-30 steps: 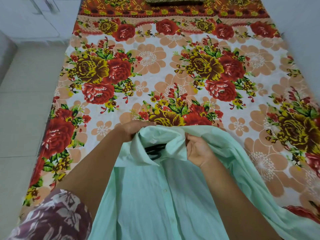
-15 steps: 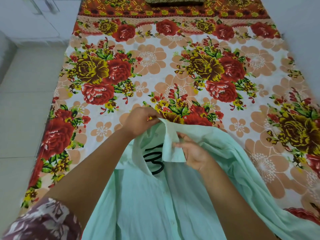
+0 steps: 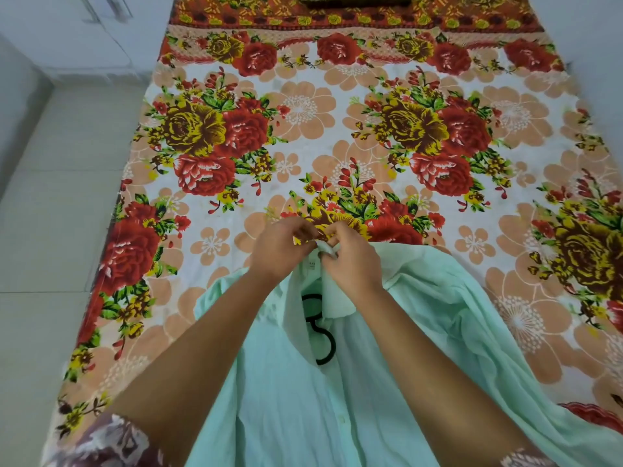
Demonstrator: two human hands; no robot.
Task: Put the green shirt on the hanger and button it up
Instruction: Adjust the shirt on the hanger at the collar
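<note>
The green shirt (image 3: 397,382) lies front-up on the near end of the floral bedsheet (image 3: 337,136), collar toward the far end. A black hanger (image 3: 320,335) shows inside the open neck, mostly covered by cloth. Your left hand (image 3: 281,251) and right hand (image 3: 354,261) meet at the top of the collar, both with fingers closed, pinching the two collar ends together. The placket below lies closed over itself; whether any button is fastened cannot be told. Pale floor tiles (image 3: 50,230) run along the bed's left side.
</note>
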